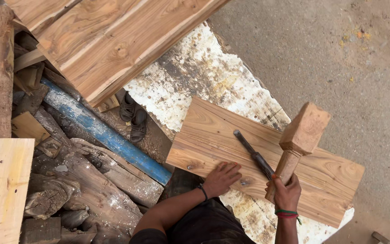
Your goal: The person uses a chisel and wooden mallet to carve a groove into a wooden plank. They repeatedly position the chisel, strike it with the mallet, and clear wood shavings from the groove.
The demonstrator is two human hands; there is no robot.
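Observation:
A wide wooden board [321,178] lies flat on a worn white-painted sheet [190,77]. My left hand [222,177] rests palm down on the board's near edge, fingers spread, holding nothing. My right hand [287,192] grips the handle of a wooden mallet [301,135], whose square head is raised above the board. A metal chisel [253,152] with a dark handle lies on the board between my hands, its blade pointing away from me and its handle end close to my right hand.
Large planks [109,40] lean at the upper left. A blue pipe [104,133], rough logs [95,185] and a pale plank [3,190] fill the left side. A pair of sandals [133,116] sits beside the sheet. Concrete ground [353,68] lies to the right.

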